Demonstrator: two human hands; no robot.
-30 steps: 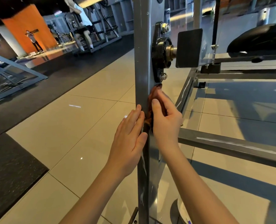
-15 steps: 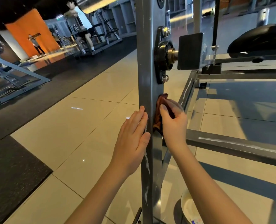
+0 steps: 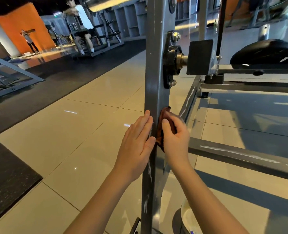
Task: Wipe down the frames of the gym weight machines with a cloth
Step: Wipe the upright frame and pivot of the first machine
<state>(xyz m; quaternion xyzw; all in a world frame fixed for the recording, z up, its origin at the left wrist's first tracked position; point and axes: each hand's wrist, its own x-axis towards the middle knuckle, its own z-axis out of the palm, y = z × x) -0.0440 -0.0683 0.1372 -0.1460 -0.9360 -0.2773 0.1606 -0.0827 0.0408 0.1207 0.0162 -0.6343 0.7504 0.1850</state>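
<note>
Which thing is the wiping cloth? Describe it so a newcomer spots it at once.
Find the grey upright post in the middle of the view. Below its black bolted pivot, the right hand holds the cloth against the post's right face. It is the only reddish-brown, crumpled thing there.

Commercial gym floor. Centre of frame: grey steel upright (image 3: 156,65) of a weight machine, with a black pivot bearing (image 3: 171,61) bolted to it and a frame rail (image 3: 241,157) running off to the right. Right edge: black disc (image 3: 264,54), plate or pad, unclear which. Upper left: seated person (image 3: 84,27) on another grey machine; standing person (image 3: 28,39) by an orange wall (image 3: 21,22). Far left: angled base rails (image 3: 10,71) of a third machine. Floor: glossy beige tiles (image 3: 89,132) and black rubber matting (image 3: 64,73). Top centre: grey open cubby shelving (image 3: 131,19).
</note>
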